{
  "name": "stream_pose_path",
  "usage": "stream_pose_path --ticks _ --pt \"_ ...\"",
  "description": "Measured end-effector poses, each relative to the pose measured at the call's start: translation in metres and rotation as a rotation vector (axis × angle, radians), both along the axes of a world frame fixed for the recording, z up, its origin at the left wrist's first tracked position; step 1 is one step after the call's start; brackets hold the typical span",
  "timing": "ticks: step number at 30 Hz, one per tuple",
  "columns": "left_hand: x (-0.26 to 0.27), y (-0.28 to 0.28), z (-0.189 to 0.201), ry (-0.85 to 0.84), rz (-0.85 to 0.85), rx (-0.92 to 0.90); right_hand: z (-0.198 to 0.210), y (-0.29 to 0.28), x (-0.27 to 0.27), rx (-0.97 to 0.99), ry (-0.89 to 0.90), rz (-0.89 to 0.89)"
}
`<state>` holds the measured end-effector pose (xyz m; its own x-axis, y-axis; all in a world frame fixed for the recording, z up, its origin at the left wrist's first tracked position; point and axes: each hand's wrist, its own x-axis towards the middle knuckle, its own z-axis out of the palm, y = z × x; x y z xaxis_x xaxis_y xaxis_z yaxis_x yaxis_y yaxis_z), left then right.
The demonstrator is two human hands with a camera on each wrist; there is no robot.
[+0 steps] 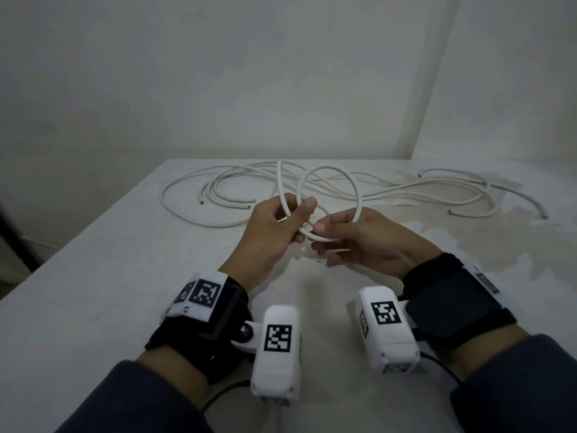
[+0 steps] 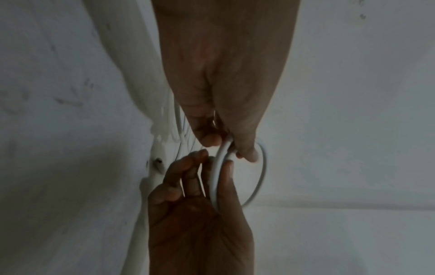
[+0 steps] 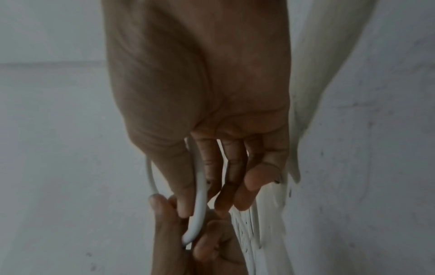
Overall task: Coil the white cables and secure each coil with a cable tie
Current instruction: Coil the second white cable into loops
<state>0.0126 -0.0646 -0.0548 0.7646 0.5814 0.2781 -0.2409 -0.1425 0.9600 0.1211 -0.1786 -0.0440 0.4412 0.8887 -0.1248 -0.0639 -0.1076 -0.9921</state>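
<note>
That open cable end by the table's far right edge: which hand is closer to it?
Right. The right hand sits mid-table holding the white loop, with the cable end farther right; the left hand lies beyond it, farther left.

No words, brands or numbers can be read; only black-and-white square code markers (image 1: 278,338) stand on the white wrist-camera housings (image 1: 387,331); they carry no letters.

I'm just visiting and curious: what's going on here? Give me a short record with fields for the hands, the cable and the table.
left hand: grips the loop where it crosses
right hand: pinches the bottom of the same loop
loop: one round turn of white cable, held above the table
loose cables: white, sprawled uncoiled behind the hands
table: white, stained at the right
cable tie: none that I can make out
</note>
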Motion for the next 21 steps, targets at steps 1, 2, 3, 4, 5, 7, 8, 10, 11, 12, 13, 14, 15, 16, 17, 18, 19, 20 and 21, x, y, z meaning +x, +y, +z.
stream_pose_path --ticks 1,2,3,4,5,7,8,10,11,12,13,14,15,16,17,18,19,20,21 --pt "-0.002 0.001 0.001 0.001 -0.007 0.004 0.000 0.000 0.000 0.005 0.013 0.002" --pt "-0.003 0.003 0.002 0.003 -0.011 -0.001 0.001 -0.001 0.001 0.010 0.028 -0.005" --pt "-0.003 0.004 0.002 0.005 -0.020 -0.019 0.001 -0.001 0.002 0.019 0.037 -0.021" --pt "-0.003 0.006 0.002 0.005 -0.036 -0.050 0.002 -0.001 0.002 0.028 0.047 -0.047" --pt "-0.003 0.007 0.002 0.007 -0.051 -0.081 0.002 0.000 0.003 0.041 0.059 -0.075" --pt "-0.003 0.007 0.000 0.011 -0.069 -0.122 0.003 0.000 0.003 0.066 0.069 -0.125" --pt "-0.003 0.006 0.000 0.007 -0.069 -0.139 0.004 0.000 0.003 0.080 0.066 -0.141" --pt "-0.003 0.003 0.000 -0.009 -0.086 -0.173 0.004 0.001 0.003 0.121 0.081 -0.167" --pt "-0.002 0.001 0.000 -0.021 -0.096 -0.189 0.004 0.002 0.002 0.145 0.097 -0.180" --pt "-0.001 -0.001 0.000 -0.037 -0.107 -0.204 0.004 0.004 0.000 0.166 0.117 -0.192" --pt "0.000 -0.003 -0.001 -0.055 -0.120 -0.226 0.002 0.006 -0.001 0.185 0.141 -0.204" --pt "0.001 -0.005 -0.001 -0.073 -0.132 -0.253 0.000 0.009 -0.003 0.203 0.173 -0.211" --pt "0.001 -0.007 -0.001 -0.091 -0.147 -0.275 -0.001 0.012 -0.005 0.225 0.210 -0.210" --pt "0.002 -0.010 -0.001 -0.105 -0.161 -0.290 -0.004 0.015 -0.007 0.260 0.257 -0.203" --pt "0.002 -0.012 -0.001 -0.120 -0.176 -0.314 -0.006 0.018 -0.008 0.303 0.314 -0.200" --pt "0.002 -0.013 0.000 -0.133 -0.193 -0.343 -0.006 0.019 -0.010 0.347 0.379 -0.206" --pt "0.002 -0.014 0.000 -0.145 -0.205 -0.375 -0.006 0.021 -0.012 0.392 0.444 -0.222" --pt "0.003 -0.014 0.000 -0.149 -0.216 -0.403 -0.004 0.021 -0.014 0.429 0.497 -0.243" --pt "0.003 -0.014 0.001 -0.141 -0.234 -0.430 -0.003 0.021 -0.015 0.453 0.532 -0.284"
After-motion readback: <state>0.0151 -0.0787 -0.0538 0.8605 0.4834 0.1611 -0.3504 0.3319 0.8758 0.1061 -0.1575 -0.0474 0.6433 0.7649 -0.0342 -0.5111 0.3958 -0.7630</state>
